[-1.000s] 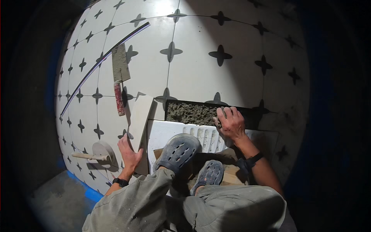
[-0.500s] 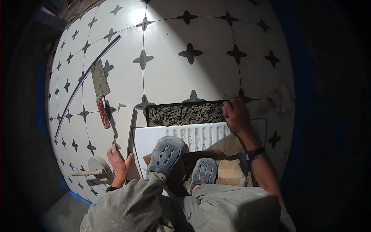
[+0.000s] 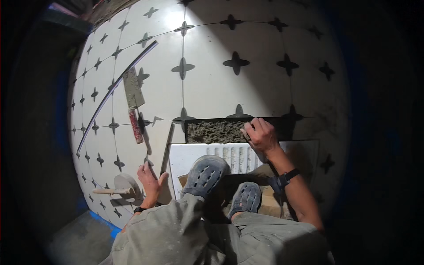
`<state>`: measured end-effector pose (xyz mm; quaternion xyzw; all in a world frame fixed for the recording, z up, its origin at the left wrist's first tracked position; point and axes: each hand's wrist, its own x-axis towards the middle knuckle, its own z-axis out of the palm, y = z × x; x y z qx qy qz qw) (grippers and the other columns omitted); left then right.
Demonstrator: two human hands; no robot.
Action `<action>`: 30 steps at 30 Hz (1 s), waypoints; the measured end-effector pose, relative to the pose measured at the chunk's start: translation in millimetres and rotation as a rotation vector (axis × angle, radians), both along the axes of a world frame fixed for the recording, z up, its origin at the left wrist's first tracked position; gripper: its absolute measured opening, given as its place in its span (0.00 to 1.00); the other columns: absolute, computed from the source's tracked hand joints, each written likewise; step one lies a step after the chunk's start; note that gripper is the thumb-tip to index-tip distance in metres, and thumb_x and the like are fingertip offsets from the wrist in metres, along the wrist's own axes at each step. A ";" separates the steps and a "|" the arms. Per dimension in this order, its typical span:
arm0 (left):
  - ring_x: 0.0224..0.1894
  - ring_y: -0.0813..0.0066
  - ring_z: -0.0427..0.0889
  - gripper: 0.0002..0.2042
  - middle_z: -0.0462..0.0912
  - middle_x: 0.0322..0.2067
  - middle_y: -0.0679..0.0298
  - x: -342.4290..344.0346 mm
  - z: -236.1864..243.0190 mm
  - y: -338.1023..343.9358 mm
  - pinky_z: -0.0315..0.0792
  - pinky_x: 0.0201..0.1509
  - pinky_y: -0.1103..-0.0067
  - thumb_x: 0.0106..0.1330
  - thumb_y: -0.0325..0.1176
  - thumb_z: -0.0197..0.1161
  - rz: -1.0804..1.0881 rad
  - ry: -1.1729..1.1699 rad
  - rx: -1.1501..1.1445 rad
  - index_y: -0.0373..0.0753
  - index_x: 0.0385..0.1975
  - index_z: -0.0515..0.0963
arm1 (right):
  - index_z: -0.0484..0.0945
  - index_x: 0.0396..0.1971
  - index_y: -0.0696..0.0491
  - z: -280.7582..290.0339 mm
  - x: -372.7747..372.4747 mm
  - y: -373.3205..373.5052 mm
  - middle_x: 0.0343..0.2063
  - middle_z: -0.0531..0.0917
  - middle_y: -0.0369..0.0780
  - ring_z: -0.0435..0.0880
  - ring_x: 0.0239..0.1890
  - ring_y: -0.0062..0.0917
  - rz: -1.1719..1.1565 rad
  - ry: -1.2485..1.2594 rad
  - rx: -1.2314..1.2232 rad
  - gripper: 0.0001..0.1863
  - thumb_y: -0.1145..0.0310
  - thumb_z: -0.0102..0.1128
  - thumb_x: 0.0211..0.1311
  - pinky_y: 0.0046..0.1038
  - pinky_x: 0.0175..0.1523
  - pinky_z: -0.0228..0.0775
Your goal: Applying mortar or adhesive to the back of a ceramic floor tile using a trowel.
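Note:
My right hand (image 3: 261,136) is over a strip of rough grey mortar (image 3: 212,131) in a gap between the floor tiles. Its fingers are curled together at the mortar, and whatever they may hold is hidden. Just below the strip lies a white ribbed squat pan (image 3: 181,154), partly covered by brown cardboard (image 3: 270,201). My left hand (image 3: 151,182) rests with fingers apart on a pale tile piece (image 3: 164,192) left of the pan. The dark edge of that piece runs up toward the mortar.
Left of the mortar, a mortar-smeared trowel (image 3: 134,90) with a red handle lies on patterned tiles (image 3: 212,88). A long straightedge (image 3: 106,99) crosses the tiles beside it. A mallet (image 3: 123,187) lies near my left hand. My grey clogs (image 3: 206,176) are over the pan and cardboard.
My right hand has moved left along the mortar from its right end. The whole view has shifted, so the floor appears further right. My left hand keeps its place on the tile piece.

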<state>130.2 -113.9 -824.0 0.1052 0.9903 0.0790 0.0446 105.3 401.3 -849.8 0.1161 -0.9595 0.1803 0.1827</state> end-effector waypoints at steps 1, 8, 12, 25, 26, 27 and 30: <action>0.63 0.42 0.67 0.50 0.69 0.61 0.42 -1.3 -1.2 0.5 0.61 0.69 0.52 0.57 0.54 0.80 -0.013 0.006 -0.013 0.30 0.72 0.62 | 0.78 0.31 0.51 1.7 -3.3 -5.1 0.27 0.74 0.38 0.79 0.31 0.31 0.017 -0.024 0.029 0.10 0.62 0.69 0.61 0.34 0.32 0.75; 0.64 0.42 0.66 0.48 0.68 0.62 0.44 -16.8 25.1 23.6 0.61 0.69 0.51 0.56 0.51 0.81 -0.012 0.001 0.025 0.30 0.71 0.64 | 0.78 0.32 0.51 -5.7 -30.8 -53.4 0.30 0.75 0.39 0.80 0.32 0.31 0.105 -0.081 0.023 0.10 0.63 0.68 0.63 0.33 0.31 0.76; 0.58 0.45 0.75 0.33 0.74 0.58 0.44 -50.8 23.3 79.9 0.73 0.61 0.59 0.58 0.38 0.80 -0.250 0.008 0.292 0.33 0.62 0.76 | 0.78 0.35 0.52 0.3 -43.6 -79.6 0.32 0.76 0.41 0.82 0.34 0.35 0.148 -0.201 -0.068 0.08 0.66 0.67 0.63 0.36 0.34 0.79; 0.52 0.47 0.79 0.23 0.79 0.52 0.49 -116.2 -17.2 181.6 0.77 0.57 0.61 0.56 0.25 0.70 -0.480 0.098 0.517 0.33 0.54 0.79 | 0.82 0.49 0.52 19.7 -41.4 -92.8 0.46 0.79 0.44 0.83 0.48 0.43 0.024 -0.398 -0.227 0.17 0.67 0.73 0.61 0.43 0.47 0.81; 0.52 0.47 0.79 0.24 0.80 0.52 0.49 -116.4 -16.7 179.7 0.77 0.57 0.61 0.54 0.25 0.70 -0.467 0.124 0.497 0.33 0.55 0.79 | 0.82 0.49 0.52 20.3 -42.5 -95.0 0.46 0.79 0.44 0.83 0.48 0.43 0.015 -0.407 -0.223 0.17 0.67 0.73 0.61 0.43 0.47 0.81; 0.52 0.47 0.79 0.24 0.81 0.52 0.49 -112.5 -13.3 180.6 0.78 0.57 0.61 0.53 0.23 0.69 -0.435 0.128 0.528 0.32 0.54 0.80 | 0.82 0.49 0.53 20.2 -43.6 -96.7 0.47 0.79 0.44 0.82 0.49 0.43 0.005 -0.409 -0.270 0.17 0.68 0.73 0.61 0.43 0.48 0.80; 0.52 0.47 0.79 0.23 0.82 0.51 0.50 -107.7 -19.8 181.2 0.78 0.56 0.61 0.54 0.22 0.67 -0.381 0.176 0.564 0.32 0.53 0.81 | 0.83 0.49 0.54 21.8 -48.3 -105.1 0.48 0.80 0.45 0.82 0.51 0.44 -0.025 -0.434 -0.353 0.17 0.72 0.73 0.59 0.42 0.52 0.79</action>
